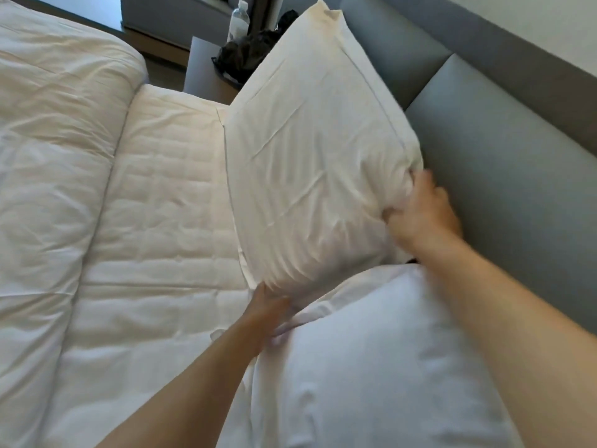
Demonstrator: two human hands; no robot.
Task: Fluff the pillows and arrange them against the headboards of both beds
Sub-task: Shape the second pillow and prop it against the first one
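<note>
Head view only: we see a white pillow (310, 163) propped up at an angle, its far edge leaning against the grey headboard (504, 163), lower end on the mattress (168, 195). Right hand (423, 215) is pinched shut on the pillow's near right corner, fabric bunched under the fingers; left hand (268, 312) lies flat and open against the bottom edge, pressing not gripping, as far as we can tell (blur here). A second pillow (371, 367) lies in front, near us, touching the first. Duvet (55, 176) is folded back at left. Nightstand (206, 66) with a bottle (239, 21) and dark bag (245, 56) sits beyond. Handling, we judge: pillow is light, soft, squashy, cover slips over the fill, so we would grab corners or side edges, not the middle.
</note>
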